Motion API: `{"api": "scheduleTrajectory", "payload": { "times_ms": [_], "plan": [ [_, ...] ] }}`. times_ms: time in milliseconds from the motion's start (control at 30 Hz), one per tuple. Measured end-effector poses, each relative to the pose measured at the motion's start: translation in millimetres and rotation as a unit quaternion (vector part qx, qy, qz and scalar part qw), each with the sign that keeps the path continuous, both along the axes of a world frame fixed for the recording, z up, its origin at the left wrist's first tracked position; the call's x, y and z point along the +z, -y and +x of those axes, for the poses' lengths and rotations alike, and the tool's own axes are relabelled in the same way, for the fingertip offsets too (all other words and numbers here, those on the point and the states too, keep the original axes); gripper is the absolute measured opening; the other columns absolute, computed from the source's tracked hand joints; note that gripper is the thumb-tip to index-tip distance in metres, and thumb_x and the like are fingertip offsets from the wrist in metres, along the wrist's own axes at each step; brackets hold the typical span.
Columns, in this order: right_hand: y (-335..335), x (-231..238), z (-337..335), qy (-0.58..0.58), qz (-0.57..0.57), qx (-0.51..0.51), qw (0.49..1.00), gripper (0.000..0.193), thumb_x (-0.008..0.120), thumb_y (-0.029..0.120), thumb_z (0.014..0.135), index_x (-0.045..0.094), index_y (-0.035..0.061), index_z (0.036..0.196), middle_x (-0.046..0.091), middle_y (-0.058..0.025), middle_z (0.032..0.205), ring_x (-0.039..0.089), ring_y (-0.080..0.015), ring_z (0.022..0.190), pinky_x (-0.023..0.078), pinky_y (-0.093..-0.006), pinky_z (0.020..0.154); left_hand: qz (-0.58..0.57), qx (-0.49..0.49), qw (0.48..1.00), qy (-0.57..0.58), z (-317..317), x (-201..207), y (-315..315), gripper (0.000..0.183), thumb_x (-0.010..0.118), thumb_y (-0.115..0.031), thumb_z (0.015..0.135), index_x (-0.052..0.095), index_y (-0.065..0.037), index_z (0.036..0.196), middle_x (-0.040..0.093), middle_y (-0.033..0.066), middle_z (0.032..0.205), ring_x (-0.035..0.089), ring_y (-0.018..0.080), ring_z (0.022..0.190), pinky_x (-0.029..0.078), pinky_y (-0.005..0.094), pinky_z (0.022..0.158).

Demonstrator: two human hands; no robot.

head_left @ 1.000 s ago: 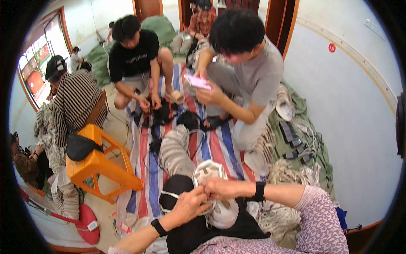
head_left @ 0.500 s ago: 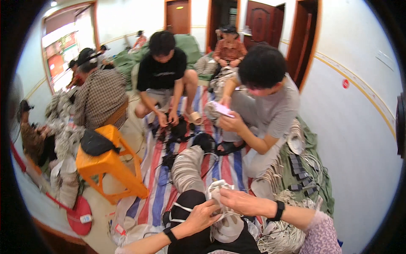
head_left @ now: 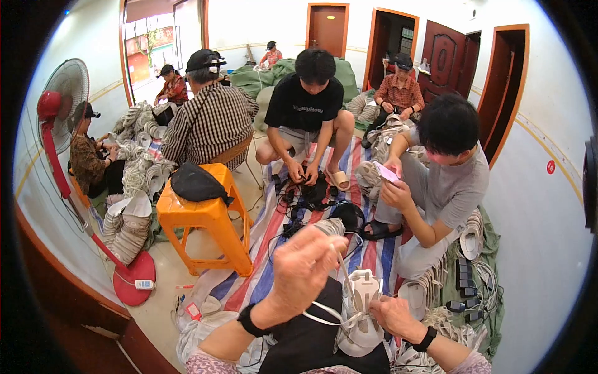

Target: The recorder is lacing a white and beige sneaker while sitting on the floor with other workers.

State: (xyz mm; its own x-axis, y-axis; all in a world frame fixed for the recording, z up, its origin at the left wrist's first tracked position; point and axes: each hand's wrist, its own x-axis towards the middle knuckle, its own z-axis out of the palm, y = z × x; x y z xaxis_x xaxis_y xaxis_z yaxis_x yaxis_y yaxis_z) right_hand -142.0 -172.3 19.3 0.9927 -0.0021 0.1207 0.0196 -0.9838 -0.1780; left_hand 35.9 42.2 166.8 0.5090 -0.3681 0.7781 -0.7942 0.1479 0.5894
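Note:
A white shoe upper (head_left: 361,340) lies across my dark-clothed lap, its tongue and lace rows facing up. My left hand (head_left: 304,274) is lifted up and left of it, fingers pinched on a white shoelace (head_left: 324,306). The lace runs from those fingers down to the upper's middle. At the upper's right edge my right hand (head_left: 398,316) is closed, its thumb and fingers gripping the side by the lace rows. What exactly lies under those right fingertips is partly hidden.
A stack of nested uppers (head_left: 330,225) lies beyond my lap on a striped sheet (head_left: 249,293). An orange stool (head_left: 199,218) bears a black cap. Laces and black adapters (head_left: 464,280) lie to the right. Two people crouch ahead, one holding a phone (head_left: 386,173).
My left hand has risen from the upper, drawing the lace out up and left. My right hand has shifted to the upper's right edge. The view has swung left.

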Motion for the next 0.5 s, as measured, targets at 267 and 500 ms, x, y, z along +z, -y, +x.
{"api": "scheduleTrajectory", "payload": {
  "times_ms": [267,500],
  "plan": [
    [1,-4,15,-0.127,-0.146,-0.007,0.981,0.01,0.061,0.017,0.08,0.068,0.0096,0.079,0.066,-0.0169,0.066,0.069,-0.0336,0.063,0.052,-0.0448,0.051,-0.025,-0.127,0.965,-0.229,5,-51,-28,0.019,0.06,-0.011,0.098,0.072,0.004,0.098,0.058,0.0045,0.08,0.061,0.0092,0.062,0.047,0.0218,0.055],
    [31,13,58,-0.421,0.221,-0.181,0.861,0.015,0.068,0.013,0.084,0.073,-0.0015,0.084,0.072,-0.0101,0.072,0.071,-0.0172,0.059,0.059,-0.0312,0.053,-0.059,-0.133,0.952,-0.269,-7,-92,-41,0.018,0.06,-0.011,0.098,0.072,0.004,0.097,0.059,0.004,0.077,0.062,0.0084,0.062,0.047,0.0222,0.054]
  ]
}}
